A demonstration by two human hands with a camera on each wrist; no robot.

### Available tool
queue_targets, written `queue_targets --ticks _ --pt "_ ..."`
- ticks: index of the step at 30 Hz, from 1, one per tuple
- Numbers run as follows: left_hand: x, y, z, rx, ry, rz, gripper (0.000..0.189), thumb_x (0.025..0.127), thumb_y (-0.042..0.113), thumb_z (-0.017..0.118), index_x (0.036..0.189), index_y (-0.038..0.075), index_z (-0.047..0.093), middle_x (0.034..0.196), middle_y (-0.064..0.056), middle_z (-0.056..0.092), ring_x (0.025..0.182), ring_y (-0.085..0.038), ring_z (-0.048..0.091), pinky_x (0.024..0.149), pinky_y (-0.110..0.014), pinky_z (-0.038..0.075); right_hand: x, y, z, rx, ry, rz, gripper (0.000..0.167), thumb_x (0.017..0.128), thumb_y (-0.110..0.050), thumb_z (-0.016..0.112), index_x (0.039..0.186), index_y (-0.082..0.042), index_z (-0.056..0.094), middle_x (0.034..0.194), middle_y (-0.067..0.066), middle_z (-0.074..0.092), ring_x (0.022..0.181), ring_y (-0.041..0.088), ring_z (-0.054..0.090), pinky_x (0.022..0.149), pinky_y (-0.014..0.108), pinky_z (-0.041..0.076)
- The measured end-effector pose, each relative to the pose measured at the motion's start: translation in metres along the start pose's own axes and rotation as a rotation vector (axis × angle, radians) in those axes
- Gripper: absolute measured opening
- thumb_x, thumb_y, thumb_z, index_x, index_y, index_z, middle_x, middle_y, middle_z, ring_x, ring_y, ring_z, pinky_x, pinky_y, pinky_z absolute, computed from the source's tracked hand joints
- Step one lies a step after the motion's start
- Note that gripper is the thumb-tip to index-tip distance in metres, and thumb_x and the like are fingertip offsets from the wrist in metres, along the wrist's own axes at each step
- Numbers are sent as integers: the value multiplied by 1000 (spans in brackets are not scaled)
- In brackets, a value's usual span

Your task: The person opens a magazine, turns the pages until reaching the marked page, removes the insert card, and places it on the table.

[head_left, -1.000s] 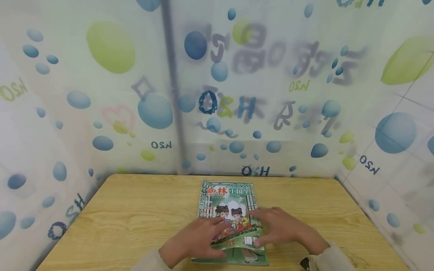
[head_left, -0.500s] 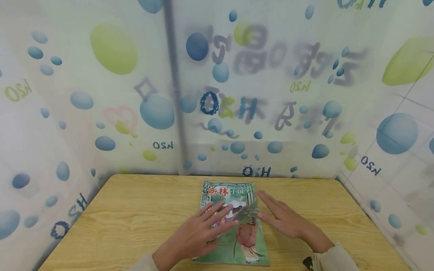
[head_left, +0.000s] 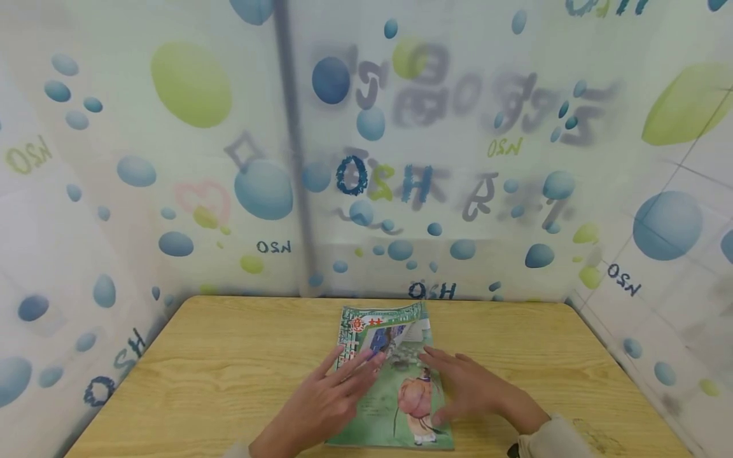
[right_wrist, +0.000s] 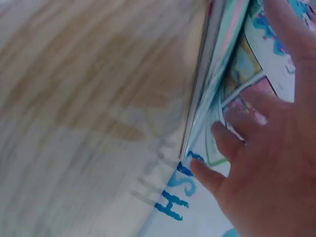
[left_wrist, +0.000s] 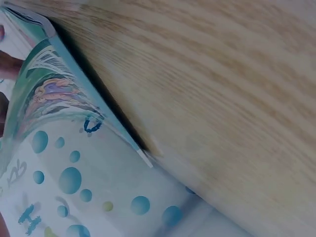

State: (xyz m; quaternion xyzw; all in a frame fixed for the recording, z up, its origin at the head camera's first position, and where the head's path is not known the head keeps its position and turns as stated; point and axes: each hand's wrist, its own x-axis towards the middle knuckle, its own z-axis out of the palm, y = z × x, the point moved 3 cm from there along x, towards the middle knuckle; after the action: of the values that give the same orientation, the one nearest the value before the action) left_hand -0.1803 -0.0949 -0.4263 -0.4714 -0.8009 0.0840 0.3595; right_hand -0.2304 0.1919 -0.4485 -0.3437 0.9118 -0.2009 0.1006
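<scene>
With the illustrated Chinese-language magazine (head_left: 391,391) under the spread fingers of our left hand (head_left: 326,399) and beside our right hand (head_left: 475,388), its fingers loosely parted, we probably do best easing the curled front cover (head_left: 385,337), just ahead of the left fingers, over uncreased.

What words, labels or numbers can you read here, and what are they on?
"意林": red, on the magazine's cover; the second character is partly cut off.
"H2O": mirrored, large, blue and green, on the backdrop; smaller lettering there seems to repeat it.
Too blurred to read: grey characters on the backdrop.
Too small to read: print on the exposed page, and anything by the cover's barcode-like patch.
</scene>
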Motion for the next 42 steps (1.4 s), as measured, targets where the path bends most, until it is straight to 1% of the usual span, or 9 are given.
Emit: queue_targets --ticks 5,9,12,18,21,26,32,35,42 --pt "2 0 -1 45 -99 3 58 98 8 19 116 9 74 149 -9 50 149 -28 25 119 -51 21 0 -3 4 -17 -101 -49 98 69 -60 82 148 -14 48 154 14 41 141 36 39 106 70 30" --pt "5 -1 -2 73 -215 10 31 98 13 49 115 12 75 146 -9 54 148 -30 28 119 -52 19 1 -6 4 -49 -107 -36 99 66 -63 82 146 -15 51 153 13 43 140 34 40 106 68 32" --pt "7 -2 -2 59 -269 6 25 91 22 67 113 14 76 142 -8 58 145 -30 35 119 -52 22 1 -7 4 -57 -107 -23 99 65 -64 82 146 -16 51 153 12 43 140 34 41 106 67 32" --pt "10 -5 -3 14 -330 -12 25 91 26 64 111 15 76 138 -7 60 139 -32 43 114 -55 30 3 -4 7 -51 -124 17 98 65 -66 80 147 -20 50 155 9 42 142 31 39 109 65 30" --pt "11 -7 -4 -6 -346 -51 28 91 30 63 110 15 76 138 -7 60 138 -32 45 111 -61 31 3 -4 7 -46 -125 21 98 65 -66 81 147 -19 50 155 9 41 142 32 39 109 65 29" --pt "11 -9 -4 -24 -361 -132 41 86 49 68 108 15 75 136 -11 61 133 -31 51 109 -66 30 4 -4 7 -56 -117 17 98 65 -64 82 146 -17 51 154 10 42 140 33 40 108 66 31" --pt "11 -11 -4 50 -292 -164 57 71 61 78 101 13 73 129 -13 64 128 -33 54 106 -66 33 5 -4 6 -66 -119 19 98 64 -64 83 145 -17 52 154 10 43 140 33 41 108 66 31" --pt "13 -13 -3 79 -271 -189 55 67 57 81 97 12 72 124 -13 65 127 -34 54 106 -66 33 5 -4 6 -68 -122 24 98 64 -65 83 145 -18 52 154 10 43 140 33 41 107 66 31" --pt "10 -14 1 54 -293 -244 33 73 35 75 97 13 74 121 -11 66 122 -32 57 105 -65 34 3 -5 6 -69 -104 -15 99 64 -64 83 145 -15 52 153 12 44 140 34 42 104 68 34"
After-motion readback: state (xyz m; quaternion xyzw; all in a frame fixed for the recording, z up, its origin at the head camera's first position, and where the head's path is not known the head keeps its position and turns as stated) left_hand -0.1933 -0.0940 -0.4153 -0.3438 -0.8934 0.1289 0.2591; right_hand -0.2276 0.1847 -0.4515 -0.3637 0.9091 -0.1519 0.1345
